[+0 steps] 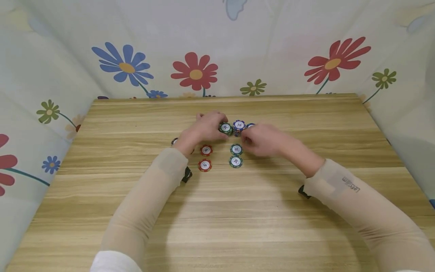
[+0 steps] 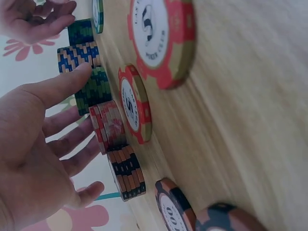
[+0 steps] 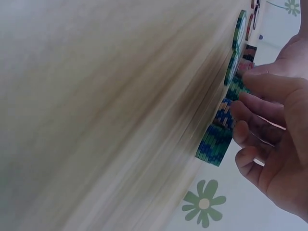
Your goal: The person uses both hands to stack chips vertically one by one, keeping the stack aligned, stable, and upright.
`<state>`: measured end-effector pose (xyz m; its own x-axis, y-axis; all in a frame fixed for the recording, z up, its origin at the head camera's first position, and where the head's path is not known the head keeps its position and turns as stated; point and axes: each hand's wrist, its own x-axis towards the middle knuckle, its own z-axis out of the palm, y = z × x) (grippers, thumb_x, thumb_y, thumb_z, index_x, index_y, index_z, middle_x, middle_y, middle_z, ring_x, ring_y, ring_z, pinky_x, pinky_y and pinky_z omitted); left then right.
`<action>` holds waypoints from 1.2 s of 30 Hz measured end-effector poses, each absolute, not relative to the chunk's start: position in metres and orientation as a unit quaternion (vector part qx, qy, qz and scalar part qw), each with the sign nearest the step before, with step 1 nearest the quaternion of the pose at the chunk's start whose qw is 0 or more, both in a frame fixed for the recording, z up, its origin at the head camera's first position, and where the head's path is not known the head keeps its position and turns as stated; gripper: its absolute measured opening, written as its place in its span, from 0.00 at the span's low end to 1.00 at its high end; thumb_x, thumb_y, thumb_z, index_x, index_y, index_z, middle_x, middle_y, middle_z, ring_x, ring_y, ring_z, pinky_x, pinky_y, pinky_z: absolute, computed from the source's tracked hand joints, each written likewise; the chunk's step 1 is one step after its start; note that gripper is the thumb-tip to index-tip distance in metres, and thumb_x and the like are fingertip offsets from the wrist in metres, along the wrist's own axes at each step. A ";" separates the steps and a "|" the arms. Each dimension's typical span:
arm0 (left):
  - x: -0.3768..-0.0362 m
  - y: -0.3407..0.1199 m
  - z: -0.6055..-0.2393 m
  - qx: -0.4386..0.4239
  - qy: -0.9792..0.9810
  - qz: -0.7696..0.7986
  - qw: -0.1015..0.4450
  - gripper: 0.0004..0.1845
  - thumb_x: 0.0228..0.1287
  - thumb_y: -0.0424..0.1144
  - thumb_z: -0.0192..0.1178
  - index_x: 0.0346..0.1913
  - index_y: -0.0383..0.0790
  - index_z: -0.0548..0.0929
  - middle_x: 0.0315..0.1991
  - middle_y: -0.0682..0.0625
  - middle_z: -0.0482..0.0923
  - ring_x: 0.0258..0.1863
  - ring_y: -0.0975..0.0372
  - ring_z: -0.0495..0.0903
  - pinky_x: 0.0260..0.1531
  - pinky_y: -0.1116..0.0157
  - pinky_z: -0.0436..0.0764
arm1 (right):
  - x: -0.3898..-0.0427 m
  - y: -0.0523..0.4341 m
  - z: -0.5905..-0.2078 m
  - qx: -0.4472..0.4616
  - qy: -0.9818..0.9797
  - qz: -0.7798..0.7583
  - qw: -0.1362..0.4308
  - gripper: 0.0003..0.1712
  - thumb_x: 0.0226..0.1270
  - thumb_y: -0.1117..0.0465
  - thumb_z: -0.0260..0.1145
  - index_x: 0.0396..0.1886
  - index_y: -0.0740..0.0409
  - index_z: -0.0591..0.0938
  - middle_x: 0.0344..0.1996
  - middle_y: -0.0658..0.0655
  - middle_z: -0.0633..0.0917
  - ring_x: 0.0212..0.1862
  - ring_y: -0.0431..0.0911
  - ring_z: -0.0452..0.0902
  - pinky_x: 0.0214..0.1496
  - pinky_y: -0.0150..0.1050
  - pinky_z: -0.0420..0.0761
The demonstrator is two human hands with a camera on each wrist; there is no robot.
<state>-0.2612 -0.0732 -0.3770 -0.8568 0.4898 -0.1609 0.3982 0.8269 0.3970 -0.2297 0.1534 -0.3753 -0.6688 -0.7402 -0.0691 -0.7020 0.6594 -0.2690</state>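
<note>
- Stacks of poker chips stand in a row at twelve o'clock on the wooden surface (image 1: 306, 226): green stack (image 1: 225, 129), blue stack (image 1: 239, 127).
- Left hand (image 1: 204, 128) hovers by the green stack, its grip loose and holding nothing.
- Right hand (image 1: 263, 139) sits at three o'clock of the blue stack, fingers relaxed, grip empty.
- Two red chips (image 1: 205, 157) and two green chips (image 1: 236, 155) lie flat nearer the person.

Green chip stack (image 1: 225, 129) upright beside blue chip stack (image 1: 239, 127); touching.
</note>
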 end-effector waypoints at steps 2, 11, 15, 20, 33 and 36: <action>-0.262 -0.074 -0.378 0.232 0.948 0.176 0.127 0.29 0.64 0.51 0.73 0.63 0.42 0.79 0.59 0.48 0.76 0.58 0.56 0.72 0.64 0.41 0.52 | -0.229 0.151 -0.375 -0.404 0.904 -0.103 0.101 0.03 0.67 0.62 0.68 0.38 0.57 0.84 0.29 0.50 0.80 0.31 0.45 0.73 0.35 0.43 0.77; -0.262 -0.077 -0.380 0.226 0.949 0.185 0.117 0.25 0.62 0.51 0.74 0.57 0.43 0.81 0.52 0.51 0.80 0.53 0.58 0.74 0.61 0.43 0.53 | -0.225 0.140 -0.376 -0.434 0.889 -0.090 0.116 0.20 0.65 0.66 0.72 0.56 0.63 0.84 0.52 0.59 0.84 0.53 0.52 0.81 0.57 0.50 0.79; -0.263 -0.078 -0.380 0.226 0.948 0.189 0.119 0.25 0.62 0.51 0.74 0.56 0.43 0.81 0.51 0.52 0.81 0.52 0.58 0.75 0.60 0.44 0.53 | -0.223 0.136 -0.375 -0.434 0.887 -0.088 0.130 0.22 0.66 0.67 0.72 0.59 0.61 0.84 0.55 0.59 0.83 0.56 0.53 0.80 0.60 0.51 0.78; -0.263 -0.079 -0.380 0.221 0.948 0.193 0.121 0.24 0.63 0.51 0.74 0.56 0.43 0.81 0.50 0.52 0.82 0.51 0.58 0.76 0.60 0.44 0.52 | -0.223 0.134 -0.374 -0.426 0.889 -0.078 0.148 0.22 0.67 0.65 0.72 0.60 0.60 0.83 0.56 0.59 0.81 0.57 0.53 0.79 0.59 0.52 0.78; -0.264 -0.080 -0.381 0.217 0.947 0.203 0.124 0.21 0.63 0.49 0.74 0.54 0.44 0.82 0.48 0.52 0.83 0.50 0.58 0.76 0.60 0.44 0.51 | -0.226 0.131 -0.374 -0.433 0.887 -0.070 0.144 0.21 0.64 0.65 0.72 0.56 0.61 0.84 0.52 0.58 0.82 0.50 0.50 0.80 0.55 0.49 0.80; -0.265 -0.080 -0.381 0.217 0.946 0.207 0.123 0.21 0.63 0.49 0.74 0.54 0.44 0.83 0.48 0.53 0.83 0.49 0.58 0.76 0.60 0.44 0.51 | -0.227 0.131 -0.375 -0.431 0.889 -0.063 0.143 0.22 0.62 0.62 0.72 0.56 0.61 0.83 0.50 0.57 0.81 0.47 0.49 0.80 0.52 0.48 0.81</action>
<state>-0.2648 -0.0801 -0.3815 -0.8755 0.4616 -0.1430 0.3600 0.8204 0.4441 -0.2269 0.1307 -0.3753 -0.5870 -0.7844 -0.2005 -0.7485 0.6201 -0.2350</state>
